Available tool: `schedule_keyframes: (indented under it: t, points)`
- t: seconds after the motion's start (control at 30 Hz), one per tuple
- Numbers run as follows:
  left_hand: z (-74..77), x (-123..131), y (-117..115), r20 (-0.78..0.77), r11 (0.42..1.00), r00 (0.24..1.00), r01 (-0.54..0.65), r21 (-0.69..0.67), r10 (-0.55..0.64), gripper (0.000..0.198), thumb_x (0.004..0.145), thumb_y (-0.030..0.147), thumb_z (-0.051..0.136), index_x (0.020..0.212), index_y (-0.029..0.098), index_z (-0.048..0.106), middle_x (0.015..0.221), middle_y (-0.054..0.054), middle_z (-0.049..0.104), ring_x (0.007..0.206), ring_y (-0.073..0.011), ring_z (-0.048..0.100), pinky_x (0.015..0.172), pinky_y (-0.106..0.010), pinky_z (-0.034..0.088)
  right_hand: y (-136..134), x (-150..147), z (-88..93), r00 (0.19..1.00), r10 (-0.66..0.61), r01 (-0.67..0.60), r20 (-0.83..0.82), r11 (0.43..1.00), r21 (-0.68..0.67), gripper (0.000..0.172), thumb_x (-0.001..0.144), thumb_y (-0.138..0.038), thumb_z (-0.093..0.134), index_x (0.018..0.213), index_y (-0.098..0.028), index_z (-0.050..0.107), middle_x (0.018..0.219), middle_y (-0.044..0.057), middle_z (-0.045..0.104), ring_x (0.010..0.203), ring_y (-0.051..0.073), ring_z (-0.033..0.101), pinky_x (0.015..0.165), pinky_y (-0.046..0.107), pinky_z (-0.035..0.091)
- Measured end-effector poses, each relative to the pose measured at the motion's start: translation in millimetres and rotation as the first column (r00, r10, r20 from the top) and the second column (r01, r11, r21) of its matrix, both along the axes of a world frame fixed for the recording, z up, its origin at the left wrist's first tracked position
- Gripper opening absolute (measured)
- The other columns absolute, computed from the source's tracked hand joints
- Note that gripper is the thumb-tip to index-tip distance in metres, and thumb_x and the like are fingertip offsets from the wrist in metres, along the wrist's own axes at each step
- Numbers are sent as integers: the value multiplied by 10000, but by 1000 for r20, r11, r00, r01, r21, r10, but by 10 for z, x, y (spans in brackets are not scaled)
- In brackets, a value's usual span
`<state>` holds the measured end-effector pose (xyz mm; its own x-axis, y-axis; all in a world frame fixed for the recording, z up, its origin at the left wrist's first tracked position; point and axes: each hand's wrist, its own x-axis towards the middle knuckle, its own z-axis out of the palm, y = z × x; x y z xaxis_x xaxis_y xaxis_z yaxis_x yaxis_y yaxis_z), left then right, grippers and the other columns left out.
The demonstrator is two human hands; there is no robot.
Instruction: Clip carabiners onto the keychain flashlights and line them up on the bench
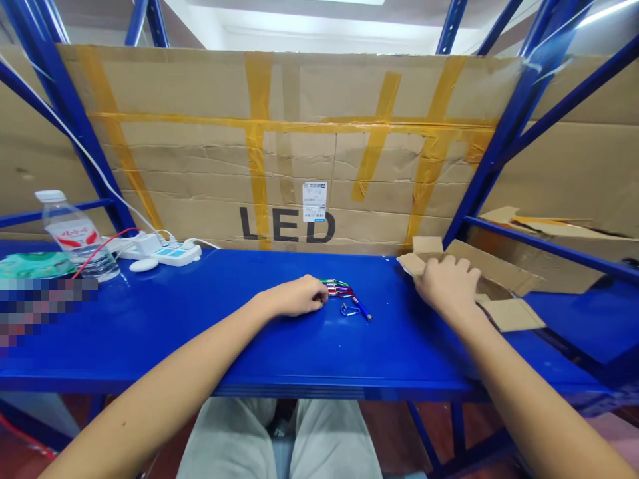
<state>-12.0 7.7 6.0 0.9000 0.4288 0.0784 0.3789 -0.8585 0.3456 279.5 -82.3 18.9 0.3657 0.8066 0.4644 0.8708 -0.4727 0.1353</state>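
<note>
My left hand (305,297) rests on the blue table with its fingers curled in, closed at the ends of several small shiny metal tubes with clips (338,289), green, silver and red. Its fingers hide part of them. Just nearer to me lies a separate blue metal tube (362,309), angled on the tabletop, with a silver wire clip (349,310) beside it. On the right, my right hand (448,285) bends over the left side of an open cardboard box (514,315). Its thumb side meets a flap, and the fingertips are hidden by the hand itself.
At the left stand a clear water bottle (74,233), a white power strip (172,253) with cables and a green packet (34,265). A large taped carton (210,179) backs the blue table (279,352). Blue rack posts (499,153) rise at both sides.
</note>
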Motion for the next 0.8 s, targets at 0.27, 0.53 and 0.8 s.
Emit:
schedule_keyframes:
  t: [0.27, 0.53, 0.8]
  points:
    - [-28, 17, 3, -1, 1000, 1000, 0, -17, 0, 104, 815, 164, 630, 899, 156, 691, 867, -51, 675, 771, -157, 598, 683, -248, 421, 373, -826, 234, 767, 456, -617, -452, 719, -321, 171, 806, -295, 567, 730, -178, 667, 761, 74, 701, 639, 171, 598, 558, 259, 371]
    - [85, -86, 30, -10, 999, 999, -45, -31, 45, 165, 812, 154, 586, 930, 168, 700, 872, -43, 687, 762, -152, 605, 673, -242, 420, 484, -576, 113, 755, 205, -575, -623, 663, -478, 319, 768, -469, 644, 684, -164, 611, 620, 55, 650, 515, 152, 568, 506, 265, 396]
    - [120, -141, 53, 44, 993, 994, -101, 64, 99, 197, 846, 196, 524, 902, 188, 712, 859, -43, 704, 764, -166, 606, 691, -263, 407, 415, -620, -1, 744, 262, -609, -615, 645, -462, 221, 744, -349, 642, 623, -170, 597, 530, 37, 624, 495, 153, 566, 484, 255, 375]
